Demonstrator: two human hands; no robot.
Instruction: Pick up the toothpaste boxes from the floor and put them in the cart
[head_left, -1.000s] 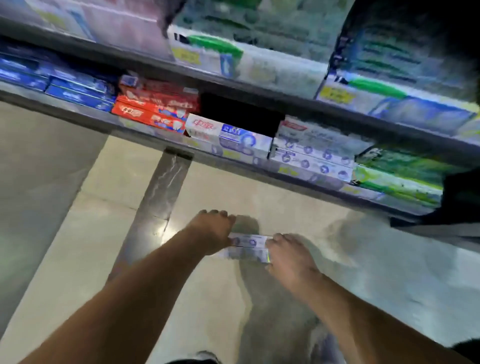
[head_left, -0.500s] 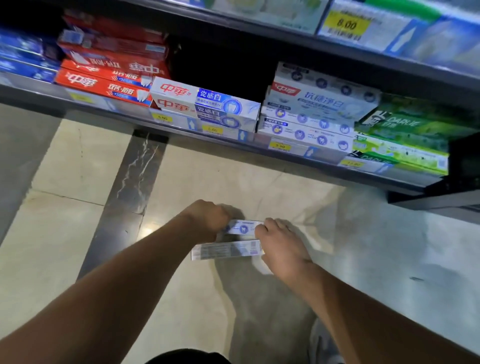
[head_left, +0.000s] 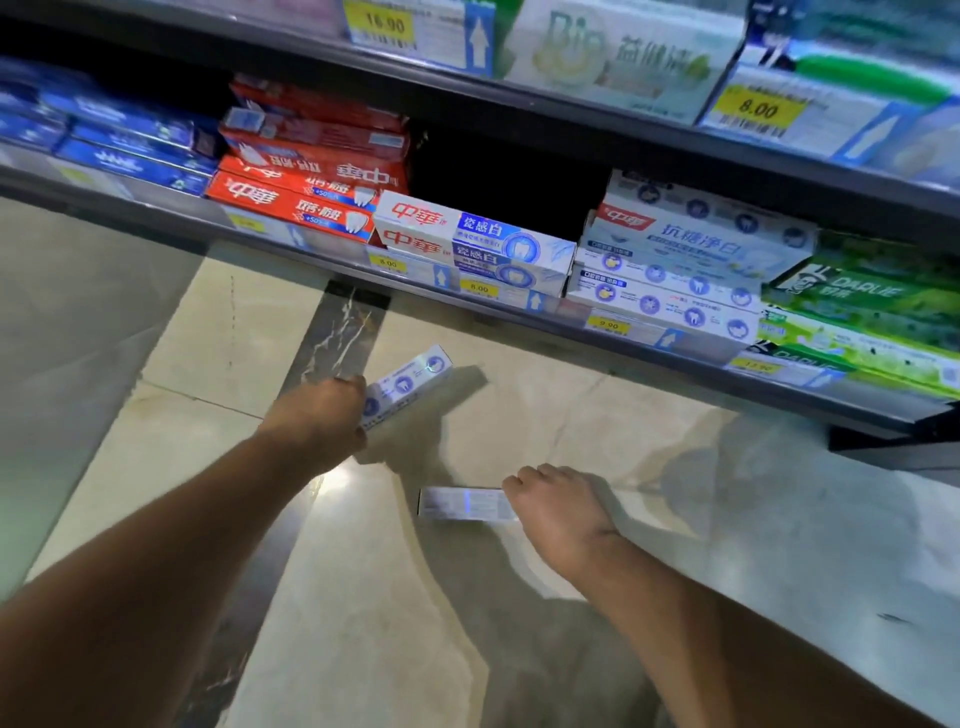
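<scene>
Far across the scene runs a dark metal shop shelf (head_left: 519, 306), stacked with boxed toothpaste; below it lies glossy beige marble floor (head_left: 597, 405). Two white-and-blue cardboard toothpaste boxes count as the task's things. The left hand (head_left: 322, 410) grips the raised box (head_left: 402, 384), lifted clear, left of centre. The right hand (head_left: 561, 506) curls its fingers onto the floor box (head_left: 462, 503), apparently mid-pickup. Next comes lifting it; no cart is visible.

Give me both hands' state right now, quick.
Left hand: holding a toothpaste box, lifted off the floor.
Right hand: fingers curled on the end of the second box, which lies on the floor.
</scene>
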